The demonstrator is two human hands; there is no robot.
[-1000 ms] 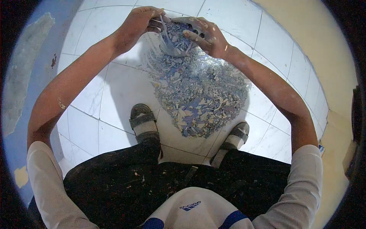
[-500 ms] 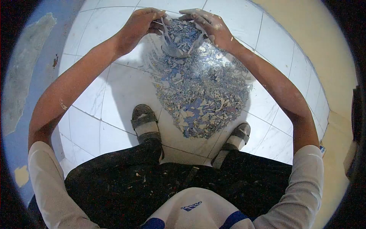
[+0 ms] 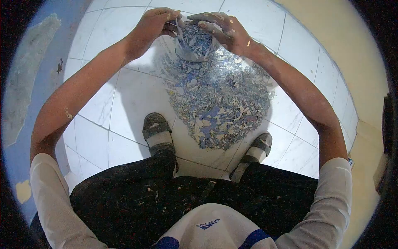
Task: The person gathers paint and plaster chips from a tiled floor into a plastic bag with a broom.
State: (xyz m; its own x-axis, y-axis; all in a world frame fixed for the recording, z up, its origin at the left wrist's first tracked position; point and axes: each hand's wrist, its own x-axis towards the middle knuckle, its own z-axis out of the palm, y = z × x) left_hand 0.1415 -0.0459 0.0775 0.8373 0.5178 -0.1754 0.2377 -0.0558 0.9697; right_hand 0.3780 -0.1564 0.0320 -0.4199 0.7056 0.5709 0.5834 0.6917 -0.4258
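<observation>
A clear plastic bag (image 3: 190,54) filled with blue, grey and cream paint-like flakes stands at the far edge of a heap of the same flakes (image 3: 222,112). Its rim is pinched at the left by my left hand (image 3: 159,21), fingers closed on the plastic. My right hand (image 3: 228,31), grey with dust, reaches over the bag's mouth from the right. Its fingers are stretched out and appear to touch the flakes at the top or the far rim; nothing shows in its grip. The far side of the bag is partly hidden by my fingers.
White floor tiles (image 3: 132,95) surround the heap. My sandalled feet (image 3: 157,133) stand on either side of its near end. A blue wall with a grey patch (image 3: 31,79) is at the left, and a cream wall (image 3: 344,54) at the right.
My right hand has moved left from the bag's right side, its fingers now further across the mouth. My left hand keeps its hold on the rim.
</observation>
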